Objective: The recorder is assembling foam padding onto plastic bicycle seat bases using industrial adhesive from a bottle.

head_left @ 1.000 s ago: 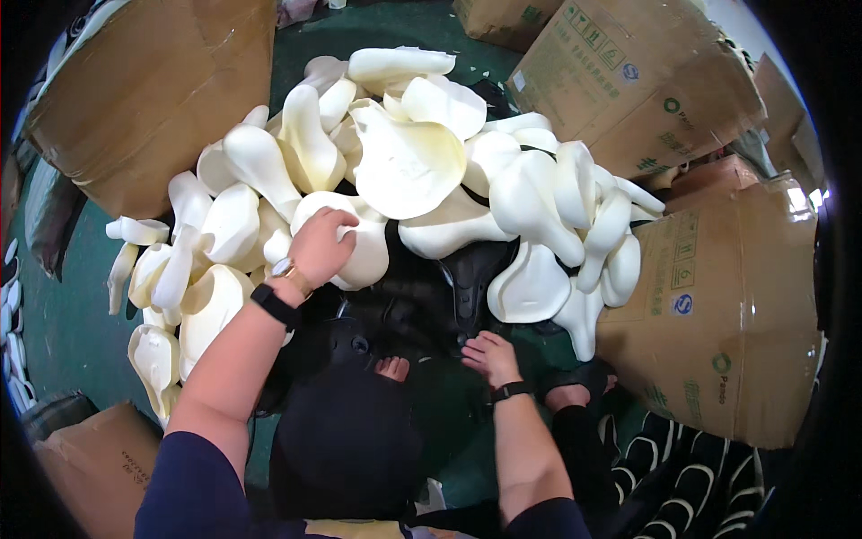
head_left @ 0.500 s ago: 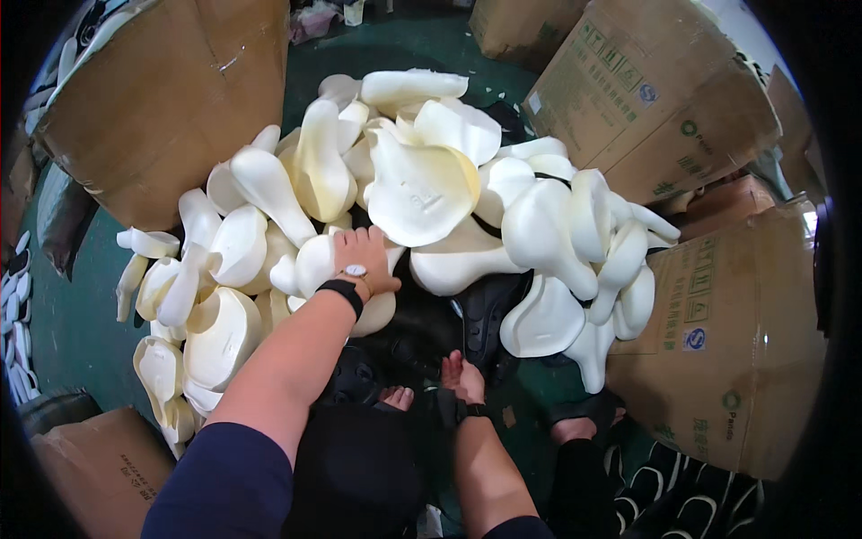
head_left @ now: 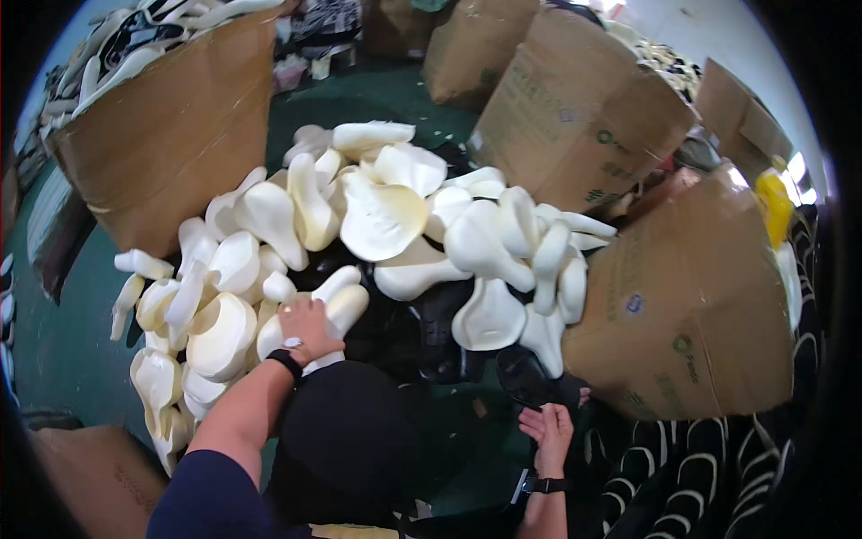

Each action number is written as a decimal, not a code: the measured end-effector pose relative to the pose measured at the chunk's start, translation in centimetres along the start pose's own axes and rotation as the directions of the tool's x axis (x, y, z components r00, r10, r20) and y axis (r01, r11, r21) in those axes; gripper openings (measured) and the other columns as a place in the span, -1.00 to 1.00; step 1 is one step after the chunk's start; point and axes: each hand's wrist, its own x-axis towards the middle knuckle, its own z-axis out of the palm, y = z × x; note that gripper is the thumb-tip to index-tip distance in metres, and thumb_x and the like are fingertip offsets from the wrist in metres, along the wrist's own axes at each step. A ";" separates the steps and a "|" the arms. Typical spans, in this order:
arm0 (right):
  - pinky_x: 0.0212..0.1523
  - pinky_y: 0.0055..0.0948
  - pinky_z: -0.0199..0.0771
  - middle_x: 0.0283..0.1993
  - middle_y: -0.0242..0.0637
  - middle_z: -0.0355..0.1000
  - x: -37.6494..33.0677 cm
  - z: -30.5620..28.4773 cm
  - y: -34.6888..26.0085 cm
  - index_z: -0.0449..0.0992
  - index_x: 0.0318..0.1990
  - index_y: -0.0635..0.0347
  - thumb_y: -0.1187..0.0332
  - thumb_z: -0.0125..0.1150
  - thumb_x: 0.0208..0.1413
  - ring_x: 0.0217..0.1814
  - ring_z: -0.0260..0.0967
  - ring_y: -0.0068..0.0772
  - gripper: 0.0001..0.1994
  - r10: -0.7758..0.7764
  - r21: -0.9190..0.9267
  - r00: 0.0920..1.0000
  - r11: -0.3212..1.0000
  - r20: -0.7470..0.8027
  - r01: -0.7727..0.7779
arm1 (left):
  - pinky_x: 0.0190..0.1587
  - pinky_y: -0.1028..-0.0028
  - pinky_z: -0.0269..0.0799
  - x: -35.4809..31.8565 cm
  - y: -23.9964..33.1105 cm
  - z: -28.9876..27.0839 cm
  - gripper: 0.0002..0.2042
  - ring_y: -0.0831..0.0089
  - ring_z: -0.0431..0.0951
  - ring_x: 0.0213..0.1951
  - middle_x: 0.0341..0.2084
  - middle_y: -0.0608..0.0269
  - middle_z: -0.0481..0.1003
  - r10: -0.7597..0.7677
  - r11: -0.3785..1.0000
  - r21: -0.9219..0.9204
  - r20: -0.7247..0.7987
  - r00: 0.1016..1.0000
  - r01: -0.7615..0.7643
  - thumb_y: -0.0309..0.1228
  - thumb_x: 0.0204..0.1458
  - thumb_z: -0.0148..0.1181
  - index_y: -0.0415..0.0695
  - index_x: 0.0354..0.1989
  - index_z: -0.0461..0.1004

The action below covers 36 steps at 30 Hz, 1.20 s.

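A heap of cream-white foam saddle pads (head_left: 382, 216) lies on the floor in front of me. Toward its near left part, my left hand (head_left: 307, 325) curls its fingers over a foam pad (head_left: 346, 307) and grips it; its fingertips are partly hidden. Off to the right, my right hand (head_left: 548, 431) is raised with fingers apart and slightly bent, next to a dark shoe-like shape (head_left: 525, 375). Nothing shows clearly in it. Black plastic saddle shells (head_left: 437, 328) sit between the two hands, partly under the pads.
A large cardboard box (head_left: 171, 135) filled with pads stands at the far left. More boxes (head_left: 691, 305) border the heap on the right. Stacked black pieces with white edging (head_left: 700, 476) lie at the lower right. My black-clad knee (head_left: 341, 422) juts in at the lower middle.
The view has tilted up and turned right. My right hand has moved right, away from the shells. My left hand stays on the pads, now closer to me with its pad.
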 end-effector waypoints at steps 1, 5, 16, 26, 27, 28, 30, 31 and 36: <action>-0.32 -0.43 0.59 -0.26 -0.05 0.54 -0.7 -0.8 -1.2 0.36 -0.17 0.20 0.31 0.13 0.26 -0.29 0.58 -0.27 -0.84 -0.068 -0.068 0.998 0.995 -0.003 0.068 | 0.17 -0.03 0.20 0.3 -0.2 -1.1 -0.22 0.05 0.35 0.09 -0.08 0.02 0.36 -0.072 0.996 -0.063 -0.030 0.997 0.070 -0.02 -0.50 0.46 -0.18 -0.03 0.40; -0.42 -0.57 0.51 -0.35 -0.23 0.51 -2.9 -3.6 -4.2 0.36 -0.21 0.23 0.43 0.08 0.27 -0.47 0.47 -0.54 -0.92 -0.436 -0.225 0.895 0.884 -0.089 0.409 | 0.11 0.28 0.35 4.0 -2.8 -7.5 -0.34 0.17 0.42 0.03 -0.03 0.07 0.37 0.055 0.415 -0.826 -0.396 0.917 -0.382 -0.34 -0.40 0.51 -0.24 -0.03 0.35; -0.10 -0.56 0.43 -0.10 -0.38 0.43 -6.6 -3.8 -6.2 0.39 0.04 0.23 0.30 -0.07 0.38 -0.11 0.36 -0.61 -0.76 -0.521 0.160 0.745 0.764 -0.418 0.625 | 0.29 0.03 0.18 -6.6 9.3 -21.6 -0.30 0.11 0.32 0.24 0.19 0.10 0.35 0.428 -0.814 -0.550 -0.352 0.832 0.186 0.17 0.12 0.05 -0.11 0.28 0.22; 0.14 -0.49 0.22 -0.07 -0.31 0.44 -11.1 -0.5 -8.9 0.47 -0.03 0.29 0.43 0.00 0.30 0.01 0.32 -0.49 -0.80 -0.671 -0.247 0.668 0.740 -0.321 0.625 | 0.14 0.29 0.37 -9.8 18.2 -11.9 -0.56 0.39 0.43 0.08 0.10 0.22 0.37 0.586 -0.425 -0.809 0.097 0.804 0.407 -0.16 0.31 -0.07 -0.09 0.27 0.14; 0.11 -0.50 0.26 -0.08 -0.29 0.47 -11.3 0.3 -8.7 0.50 -0.06 0.30 0.41 0.01 0.31 0.00 0.35 -0.48 -0.80 -0.680 -0.283 0.673 0.733 -0.292 0.618 | 0.15 0.32 0.35 -9.7 18.5 -11.8 -0.54 0.42 0.42 0.09 0.13 0.25 0.34 0.581 -0.426 -0.815 0.086 0.809 0.393 -0.14 0.32 -0.11 -0.06 0.30 0.09; 0.08 -0.50 0.29 -0.09 -0.28 0.48 -11.5 1.1 -8.7 0.51 -0.08 0.32 0.41 0.02 0.30 -0.02 0.37 -0.48 -0.80 -0.680 -0.282 0.693 0.732 -0.241 0.620 | 0.15 0.32 0.35 -9.7 18.6 -11.8 -0.54 0.42 0.42 0.09 0.13 0.25 0.34 0.577 -0.433 -0.813 0.082 0.813 0.390 -0.14 0.32 -0.11 -0.06 0.30 0.09; 0.00 -0.53 0.35 -0.13 -0.27 0.51 -11.2 2.4 -8.3 0.53 -0.11 0.36 0.41 0.03 0.30 -0.10 0.41 -0.48 -0.80 -0.688 -0.312 0.699 0.720 -0.196 0.620 | 0.18 0.37 0.32 -10.0 18.6 -12.0 -0.53 0.46 0.38 0.13 0.17 0.29 0.32 0.580 -0.488 -0.783 0.040 0.813 0.387 -0.12 0.34 -0.17 -0.03 0.34 0.06; 0.02 -0.59 0.31 -0.13 -0.33 0.47 -11.1 2.7 -8.0 0.50 -0.07 0.37 0.39 0.03 0.31 -0.09 0.36 -0.58 -0.78 -0.665 -0.315 0.728 0.736 -0.167 0.600 | 0.20 0.40 0.29 -9.9 18.4 -11.7 -0.51 0.49 0.35 0.15 0.19 0.31 0.29 0.607 -0.471 -0.800 0.014 0.795 0.373 -0.10 0.35 -0.20 -0.02 0.37 0.03; 0.12 -0.50 0.28 -0.11 -0.28 0.49 -11.4 4.3 -8.9 0.51 -0.07 0.39 0.39 0.03 0.31 -0.01 0.37 -0.50 -0.77 -0.682 -0.341 0.719 0.713 -0.133 0.613 | 0.25 0.39 0.21 -9.7 17.5 -12.1 -0.41 0.48 0.25 0.23 0.28 0.28 0.18 0.653 -0.471 -0.775 0.014 0.757 0.420 -0.10 0.33 -0.14 0.00 0.43 -0.15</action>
